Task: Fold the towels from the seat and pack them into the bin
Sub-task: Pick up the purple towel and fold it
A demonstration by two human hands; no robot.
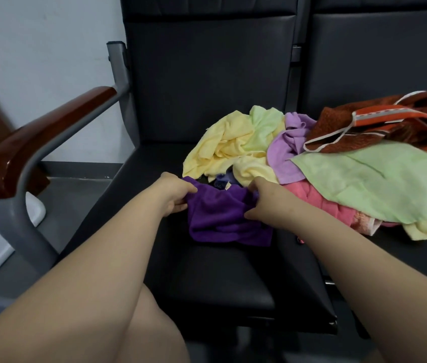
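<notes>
— Two hands I have on one towel now. From the left: the wooden armrest (37,142) stands over the left edge of the seat (207,284). Next comes my left hand (174,195), which pinches the back left corner of the purple towel (223,218).

— And the other hand?

— My right hand (262,203) grips the back right corner of the same towel, with the fingers curled into the cloth. The towel lies bunched near the middle of the seat, touching the front of the pile.

— What is further to the right?

— The rest of the pile, all unfolded: a yellow towel (223,145), a lilac towel (285,150), a pink towel (319,205) under a big green towel (380,179), and an orange-brown towel (364,127) at the back. They spread over the right edge onto the next seat.

— How will the purple one handle?

— I judge it light and very soft, with no stiffness, so it will sag and wrinkle if I take it by the middle. It is better to hold two corners of one edge and lift until it hangs flat. After that I can lay it on the front part of the seat for folding. It may drag the yellow towel that touches its back edge, so I would lift slowly.

— And the bin?

— It is not in view, and I cannot tell where it stands.
</notes>
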